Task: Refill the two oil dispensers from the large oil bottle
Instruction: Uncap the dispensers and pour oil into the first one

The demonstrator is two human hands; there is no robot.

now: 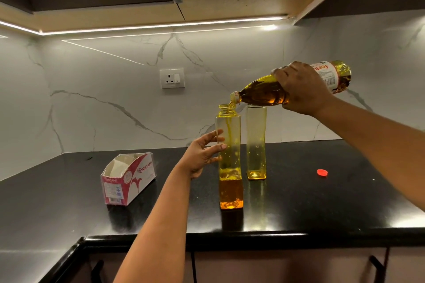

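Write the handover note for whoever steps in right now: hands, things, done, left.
Right hand grips the large oil bottle, tipped, pouring into the near dispenser.
Left hand steadies that dispenser, fingers on its side.
Near dispenser: oil only in its lower part.
Far dispenser: almost empty, a thin layer at the bottom.
Red cap lies on the counter.
Left: finish this one, fill the other, recap.

A single head-worn wide-angle view looks forward and slightly down from standing height across the black countertop [299, 218] toward the marble backsplash [115, 99]. It sits close enough that both forearms reach in from the bottom and right edges. Cabinet undersides fill the top; straight lines bow near the edges.
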